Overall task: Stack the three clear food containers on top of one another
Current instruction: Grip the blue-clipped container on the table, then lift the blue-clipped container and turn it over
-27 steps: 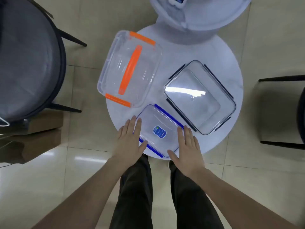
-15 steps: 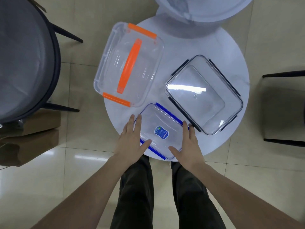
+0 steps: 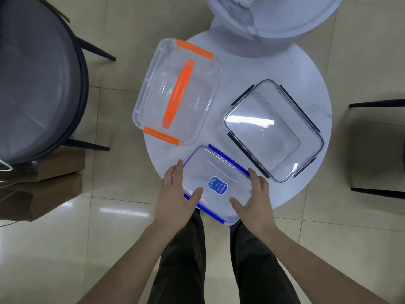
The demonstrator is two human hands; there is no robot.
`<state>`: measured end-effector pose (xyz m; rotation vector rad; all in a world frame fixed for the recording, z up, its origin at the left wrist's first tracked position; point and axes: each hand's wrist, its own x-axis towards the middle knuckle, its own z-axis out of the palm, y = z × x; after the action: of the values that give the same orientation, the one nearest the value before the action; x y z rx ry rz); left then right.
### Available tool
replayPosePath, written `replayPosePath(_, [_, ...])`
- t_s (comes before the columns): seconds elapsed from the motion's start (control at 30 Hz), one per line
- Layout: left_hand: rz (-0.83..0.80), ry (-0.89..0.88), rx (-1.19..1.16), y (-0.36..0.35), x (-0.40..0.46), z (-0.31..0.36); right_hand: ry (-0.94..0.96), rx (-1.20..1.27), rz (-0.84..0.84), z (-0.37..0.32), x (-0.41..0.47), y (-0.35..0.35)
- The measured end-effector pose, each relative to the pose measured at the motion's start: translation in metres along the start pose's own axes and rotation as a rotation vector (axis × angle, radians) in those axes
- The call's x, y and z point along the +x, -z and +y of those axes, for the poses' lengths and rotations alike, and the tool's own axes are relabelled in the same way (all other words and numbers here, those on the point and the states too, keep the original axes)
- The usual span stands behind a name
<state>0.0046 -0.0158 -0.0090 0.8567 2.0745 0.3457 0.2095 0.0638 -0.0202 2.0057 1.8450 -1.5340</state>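
Three clear lidded containers lie on a small round white table. The smallest, with blue clips and a blue sticker, is at the near edge, overhanging it slightly. My left hand presses its left end and my right hand its right end, thumbs on the lid. The largest container, with orange clips and an orange handle, sits at the far left. A container with dark clips sits at the right. None of them is stacked.
A grey round chair stands to the left with a brown cardboard box under it. Dark chair legs show at the right. A second white round table overlaps the far edge. My legs are below the table edge.
Both hands have closed in from beside the blue-clipped container onto its two ends. The view has shifted slightly; the other two containers stay put.
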Motion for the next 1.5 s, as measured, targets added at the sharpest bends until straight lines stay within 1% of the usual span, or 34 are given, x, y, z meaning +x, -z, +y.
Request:
replayPosePath(0.1, [0.031,0.015,-0.083,0.014,-0.020,0.006,0.053,0.048,0.020,-0.010,-0.018,0.015])
replayPosePath(0.27, [0.076,0.071,-0.334,0.048,-0.048,0.025,0.145,0.081,0.039,-0.039,-0.044,0.043])
replayPosePath(0.47, [0.144,0.097,-0.428,0.083,-0.055,0.041,0.233,0.146,0.118,-0.092,-0.055,0.072])
replayPosePath(0.6, [0.155,0.130,-0.572,0.111,-0.045,0.055,0.305,0.208,0.176,-0.127,-0.047,0.086])
replayPosePath(0.73, [0.133,0.141,-0.694,0.128,-0.025,0.055,0.384,0.189,0.222,-0.156,-0.026,0.093])
replayPosePath(0.83, [0.108,0.122,-0.710,0.136,-0.013,0.054,0.409,0.199,0.230,-0.178,-0.006,0.094])
replayPosePath(0.97, [0.131,0.108,-0.749,0.145,-0.002,0.055,0.442,0.281,0.256,-0.203,0.013,0.090])
replayPosePath(1.03, [0.150,0.139,-0.778,0.148,0.003,0.056,0.437,0.331,0.263,-0.209,0.018,0.089])
replayPosePath(1.13, [0.172,0.175,-0.850,0.153,0.008,0.059,0.382,0.421,0.256,-0.212,0.021,0.091])
replayPosePath(1.4, [0.136,0.104,-0.892,0.162,0.012,0.062,0.278,0.563,0.191,-0.206,0.023,0.098])
replayPosePath(1.5, [0.146,0.060,-0.867,0.168,0.019,0.063,0.234,0.553,0.103,-0.201,0.027,0.092])
